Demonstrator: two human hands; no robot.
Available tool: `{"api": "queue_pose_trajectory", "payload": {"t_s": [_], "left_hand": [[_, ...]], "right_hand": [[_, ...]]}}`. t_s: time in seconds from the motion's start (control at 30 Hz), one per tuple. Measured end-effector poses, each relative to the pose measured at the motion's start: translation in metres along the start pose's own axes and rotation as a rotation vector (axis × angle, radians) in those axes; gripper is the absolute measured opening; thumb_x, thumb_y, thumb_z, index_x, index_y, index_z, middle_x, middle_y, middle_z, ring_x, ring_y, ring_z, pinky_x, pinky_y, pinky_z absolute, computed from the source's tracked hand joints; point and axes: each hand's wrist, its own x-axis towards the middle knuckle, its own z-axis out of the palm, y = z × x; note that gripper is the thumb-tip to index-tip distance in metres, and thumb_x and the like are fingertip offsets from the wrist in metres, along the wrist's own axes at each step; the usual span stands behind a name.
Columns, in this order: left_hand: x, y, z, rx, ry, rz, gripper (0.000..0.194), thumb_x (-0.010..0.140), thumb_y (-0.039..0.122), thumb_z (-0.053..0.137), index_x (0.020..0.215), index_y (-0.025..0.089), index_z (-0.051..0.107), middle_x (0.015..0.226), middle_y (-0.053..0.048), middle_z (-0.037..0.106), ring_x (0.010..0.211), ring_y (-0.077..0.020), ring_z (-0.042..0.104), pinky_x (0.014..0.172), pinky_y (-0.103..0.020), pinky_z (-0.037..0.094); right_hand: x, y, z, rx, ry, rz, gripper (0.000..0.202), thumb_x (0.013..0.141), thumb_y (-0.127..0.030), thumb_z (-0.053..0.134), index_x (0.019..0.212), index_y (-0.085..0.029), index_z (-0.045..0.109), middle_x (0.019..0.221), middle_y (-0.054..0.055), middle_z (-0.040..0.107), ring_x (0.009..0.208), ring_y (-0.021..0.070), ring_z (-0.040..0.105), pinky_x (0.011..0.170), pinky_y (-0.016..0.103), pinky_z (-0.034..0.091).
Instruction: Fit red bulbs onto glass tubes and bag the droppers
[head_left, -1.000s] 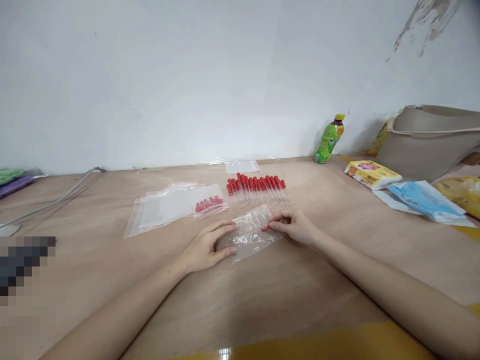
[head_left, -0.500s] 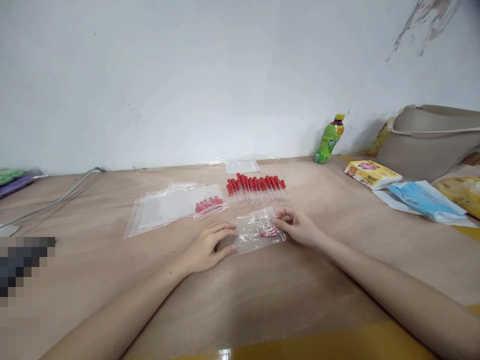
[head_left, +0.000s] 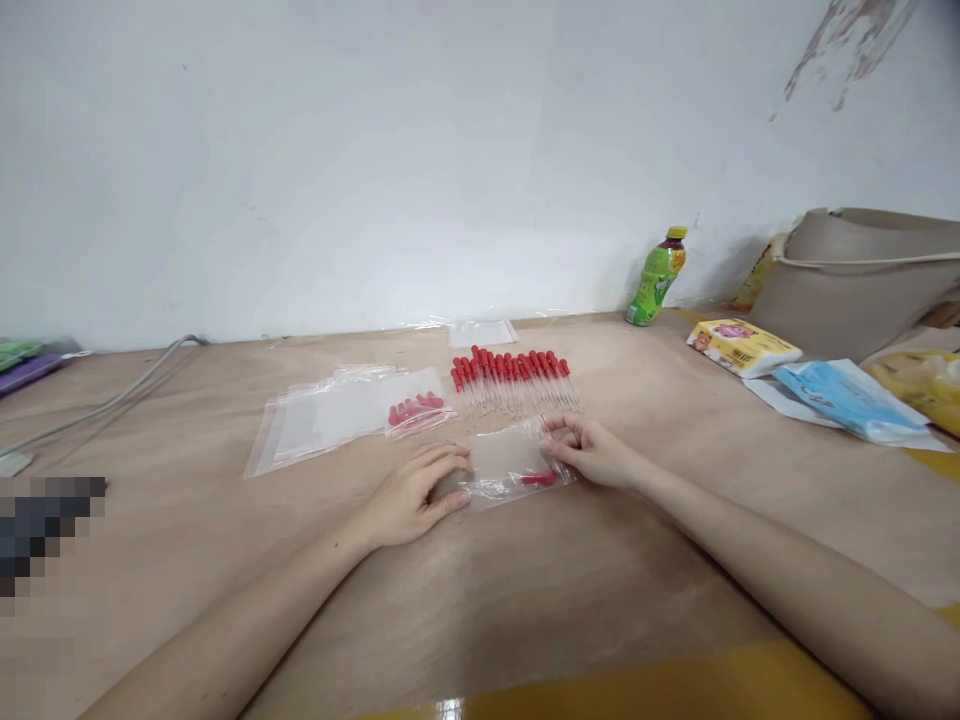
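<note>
A clear plastic zip bag (head_left: 501, 462) lies flat on the table between my hands, with a dropper (head_left: 538, 479) with a red rubber bulb inside it, near its right end. My left hand (head_left: 420, 492) rests at the bag's left edge, fingers and thumb apart, fingertips touching it. At the bag's right end, by the opening, my right hand (head_left: 592, 452) is closed in a pinch on the plastic. Just beyond is a row of droppers (head_left: 514, 370), red bulbs pointing away and thin clear tubes toward me. Left of them lies a filled bag (head_left: 416, 410) holding several red-bulbed droppers.
Flat empty bags (head_left: 322, 420) are spread at left, and another small stack (head_left: 482, 333) lies by the wall. Right of these stand a green drink bottle (head_left: 657, 278), a yellow tissue pack (head_left: 742, 346), a blue packet (head_left: 855, 395) and a grey bin (head_left: 832, 290). A grey cable (head_left: 135, 385) runs at left.
The dropper inside the bag has shifted slightly down toward me and lies more level. My right fingers have moved slightly at the bag's end. My left hand stays in place.
</note>
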Motion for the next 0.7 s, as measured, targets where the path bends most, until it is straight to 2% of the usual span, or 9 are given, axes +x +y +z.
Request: {"api": "queue_pose_trajectory", "payload": {"t_s": [0.07, 0.17, 0.23, 0.27, 0.37, 0.53, 0.6, 0.7], "left_hand": [[0.000, -0.001, 0.001, 0.029, -0.017, 0.008, 0.030, 0.085, 0.035, 0.047, 0.112, 0.025, 0.055, 0.123, -0.006, 0.050, 0.116, -0.0213, 0.044, 0.096, -0.038, 0.037], [-0.001, -0.003, 0.001, 0.046, -0.040, 0.009, 0.029, 0.086, 0.034, 0.046, 0.111, 0.027, 0.058, 0.126, -0.005, 0.049, 0.118, -0.0213, 0.043, 0.096, -0.039, 0.038], [-0.002, -0.003, 0.001, 0.056, -0.051, 0.014, 0.029, 0.086, 0.033, 0.045, 0.112, 0.027, 0.059, 0.127, -0.005, 0.048, 0.119, -0.0220, 0.041, 0.097, -0.041, 0.038], [-0.002, -0.003, 0.001, 0.061, -0.054, 0.015, 0.030, 0.087, 0.033, 0.044, 0.112, 0.027, 0.058, 0.128, -0.005, 0.048, 0.120, -0.0224, 0.041, 0.097, -0.043, 0.037], [-0.002, -0.002, 0.000, 0.071, -0.058, 0.008, 0.030, 0.088, 0.031, 0.042, 0.113, 0.027, 0.058, 0.129, -0.005, 0.047, 0.122, -0.0223, 0.039, 0.100, -0.046, 0.033], [-0.002, -0.001, 0.000, 0.094, -0.051, 0.003, 0.032, 0.085, 0.037, 0.047, 0.113, 0.026, 0.058, 0.129, -0.006, 0.047, 0.121, -0.0238, 0.039, 0.101, -0.046, 0.031], [-0.002, -0.001, 0.000, 0.113, -0.059, 0.001, 0.035, 0.084, 0.040, 0.048, 0.116, 0.027, 0.055, 0.130, -0.006, 0.046, 0.122, -0.0242, 0.039, 0.101, -0.046, 0.031], [-0.002, -0.001, 0.000, 0.135, -0.080, -0.011, 0.038, 0.085, 0.040, 0.045, 0.120, 0.028, 0.051, 0.131, -0.006, 0.045, 0.123, -0.0242, 0.037, 0.101, -0.046, 0.031]], "right_hand": [[0.007, 0.003, -0.009, -0.128, 0.126, -0.012, 0.037, 0.072, -0.047, 0.054, 0.092, -0.016, 0.052, 0.049, -0.005, 0.051, 0.042, 0.0084, 0.043, 0.042, 0.020, 0.031], [0.027, 0.008, -0.034, -0.328, 0.415, -0.044, 0.026, 0.074, -0.041, 0.052, 0.077, -0.015, 0.059, 0.063, 0.001, 0.059, 0.053, 0.0102, 0.051, 0.049, 0.021, 0.036], [0.044, 0.010, -0.052, -0.450, 0.517, 0.047, 0.020, 0.074, -0.033, 0.053, 0.080, -0.016, 0.061, 0.073, 0.003, 0.063, 0.062, 0.0110, 0.055, 0.056, 0.021, 0.040], [0.052, 0.012, -0.060, -0.530, 0.533, 0.141, 0.018, 0.073, -0.032, 0.054, 0.079, -0.017, 0.062, 0.075, 0.003, 0.064, 0.066, 0.0113, 0.056, 0.058, 0.020, 0.040], [0.076, 0.015, -0.077, -0.586, 0.544, 0.267, 0.021, 0.071, -0.034, 0.056, 0.077, -0.016, 0.063, 0.074, 0.006, 0.064, 0.067, 0.0144, 0.057, 0.055, 0.022, 0.040], [0.104, 0.010, -0.083, -0.653, 0.486, 0.426, 0.033, 0.066, -0.044, 0.059, 0.068, -0.011, 0.064, 0.058, 0.010, 0.060, 0.056, 0.0193, 0.057, 0.048, 0.026, 0.038], [0.112, 0.005, -0.082, -0.683, 0.455, 0.457, 0.034, 0.065, -0.043, 0.061, 0.064, -0.010, 0.063, 0.054, 0.012, 0.058, 0.056, 0.0214, 0.057, 0.048, 0.028, 0.038], [0.121, -0.002, -0.079, -0.720, 0.429, 0.422, 0.025, 0.065, -0.037, 0.063, 0.062, -0.012, 0.062, 0.052, 0.010, 0.056, 0.059, 0.0211, 0.058, 0.050, 0.027, 0.039]]}}
